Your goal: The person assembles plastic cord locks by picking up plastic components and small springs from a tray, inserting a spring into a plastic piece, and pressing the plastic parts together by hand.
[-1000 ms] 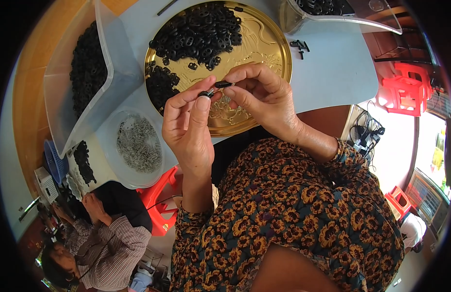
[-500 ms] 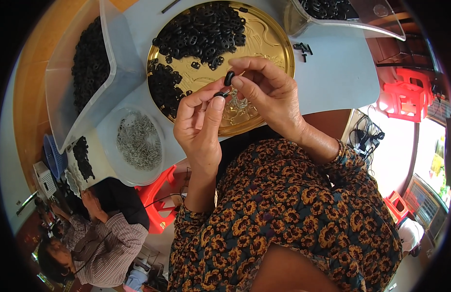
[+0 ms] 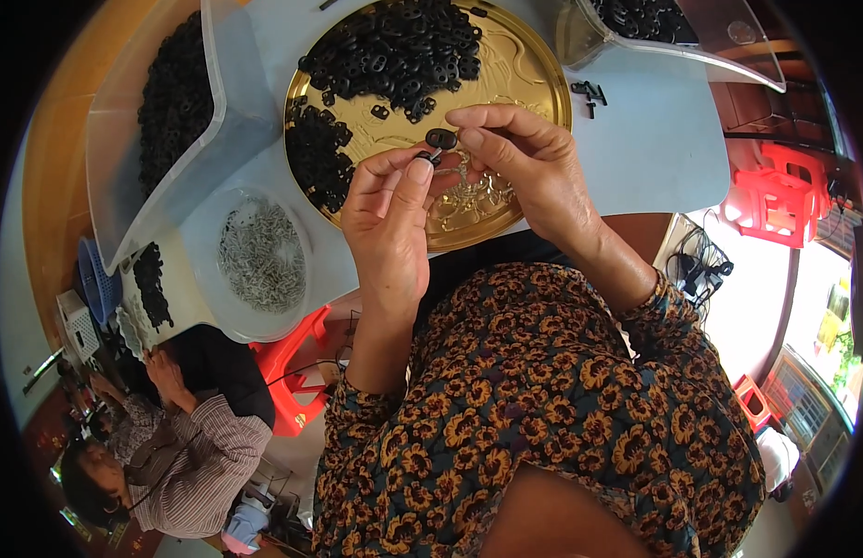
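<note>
My left hand [image 3: 394, 214] pinches a small black plastic part [image 3: 429, 157] between thumb and index finger; a thin silvery spring or pin stands up from it. My right hand [image 3: 543, 172] has the edge of a black oval two-holed cord-lock piece [image 3: 441, 139] at its thumb and index fingertips, directly above the left hand's part. The fingers partly hide where the two parts meet. Both hands are over the round gold tray [image 3: 534, 56]. On it lie a heap of black two-holed pieces [image 3: 394, 56], a smaller heap of black parts [image 3: 315, 153] and loose silvery springs [image 3: 473, 192].
At the left stand a clear bin [image 3: 213, 84] of black parts and a round tub [image 3: 306, 302] of springs. Another clear bin [image 3: 636, 45] is at the back right, near several small black pieces [image 3: 589, 91]. A person [image 3: 208, 456] sits at lower left by a red stool [image 3: 287, 377].
The black oval piece has turned from edge-on to showing its holed face, and has moved slightly to the right. Both hands have shifted a little right and remain close together.
</note>
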Tool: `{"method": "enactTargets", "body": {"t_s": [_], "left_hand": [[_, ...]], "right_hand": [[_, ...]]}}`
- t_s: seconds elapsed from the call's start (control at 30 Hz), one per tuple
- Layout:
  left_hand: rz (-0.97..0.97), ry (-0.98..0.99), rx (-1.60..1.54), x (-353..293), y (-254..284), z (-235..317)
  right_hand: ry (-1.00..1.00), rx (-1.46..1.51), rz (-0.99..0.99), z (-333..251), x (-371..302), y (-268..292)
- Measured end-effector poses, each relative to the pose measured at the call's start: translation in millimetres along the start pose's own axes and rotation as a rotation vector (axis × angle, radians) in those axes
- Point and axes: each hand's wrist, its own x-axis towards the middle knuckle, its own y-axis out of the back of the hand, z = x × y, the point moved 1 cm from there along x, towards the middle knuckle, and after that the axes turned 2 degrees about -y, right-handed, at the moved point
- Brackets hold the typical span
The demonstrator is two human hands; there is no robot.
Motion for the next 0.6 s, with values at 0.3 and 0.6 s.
{"method": "enactTargets", "body": {"t_s": [0.3, 0.6], "left_hand": [[0.021, -0.019, 0.117, 2, 1, 1], [-0.151, -0.12, 0.31, 2, 5, 12]], "right_hand": [[0.254, -0.402, -0.026, 9, 8, 3], [-0.128, -0.148, -0.217, -13, 16, 8]]}}
